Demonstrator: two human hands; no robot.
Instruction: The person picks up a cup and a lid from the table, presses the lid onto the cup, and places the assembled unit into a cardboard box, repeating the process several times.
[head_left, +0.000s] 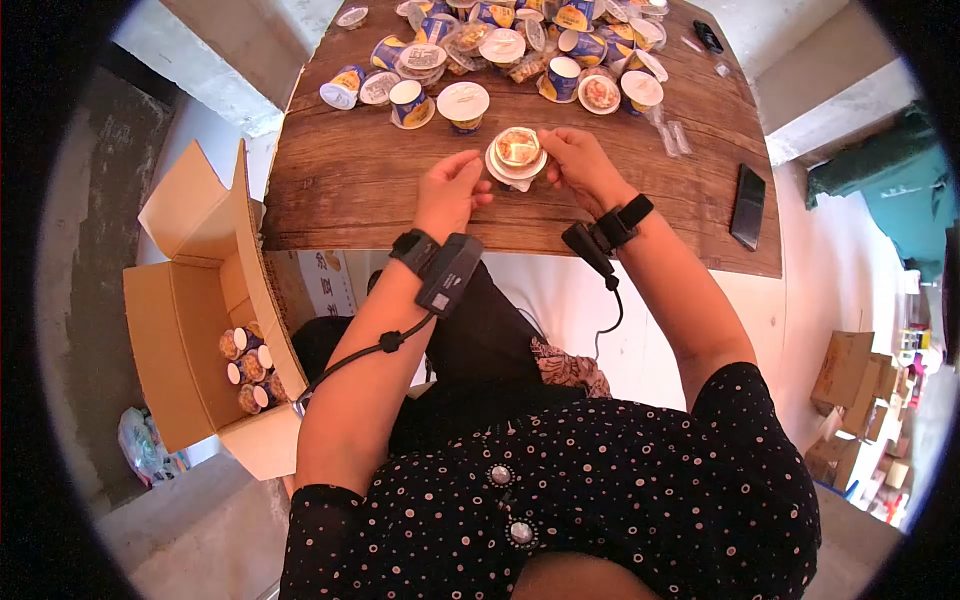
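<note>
Near the table's front edge is a snack cup [517, 150], with a clear top over orange-brown food and a white rim beneath. My right hand [585, 170] pinches its right side between thumb and fingers. Just off the cup's left side is my left hand [453, 190], fingers curled and pressed together; whether they hold anything is hidden. Beyond my hands stand a white-lidded cup [463, 101] and a blue-and-yellow cup [409, 101].
A pile of packaged cups [500, 45] covers the back of the wooden table [350, 200]. A phone [748, 206] lies at the right, near clear wrappers [673, 136]. At left, an open carton [185, 330] holds several cups [248, 370]. Cables hang from both wrist devices.
</note>
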